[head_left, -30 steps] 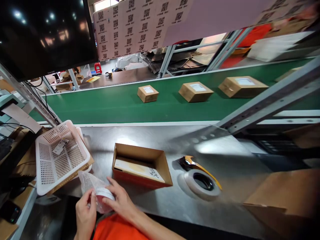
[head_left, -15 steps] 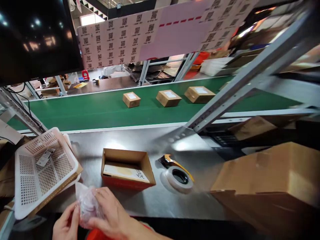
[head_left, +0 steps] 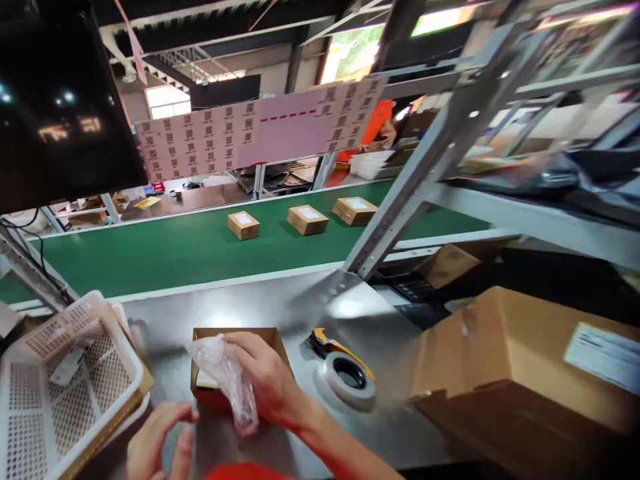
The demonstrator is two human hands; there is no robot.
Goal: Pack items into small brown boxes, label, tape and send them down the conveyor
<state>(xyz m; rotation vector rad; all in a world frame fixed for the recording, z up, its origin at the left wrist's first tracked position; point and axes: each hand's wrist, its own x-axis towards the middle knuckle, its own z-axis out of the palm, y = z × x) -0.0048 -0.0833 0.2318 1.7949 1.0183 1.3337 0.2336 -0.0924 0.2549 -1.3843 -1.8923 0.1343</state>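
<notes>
My right hand (head_left: 263,377) grips a bubble-wrapped item (head_left: 227,377), whose contents I cannot make out through the clear plastic. It is over the near side of an open cardboard box (head_left: 240,331) on the metal table. Inside the box a pale flat thing (head_left: 204,380) shows in part; the wrap and my hand hide the rest. My left hand (head_left: 163,440) is apart from the wrapped item, fingers spread and holding nothing, between the box and a white plastic basket (head_left: 133,373).
A tape dispenser (head_left: 345,373) lies right of the box. A large cardboard carton (head_left: 463,353) stands at the right. Beyond the metal table (head_left: 165,300), several parcels (head_left: 307,220) sit on a green conveyor belt (head_left: 150,250). A monitor (head_left: 60,113) hangs at upper left.
My right hand has carried the wrapped item up and right, from in front of the table to over the box. My left hand has let go of it. The view has tilted up and turned right.
</notes>
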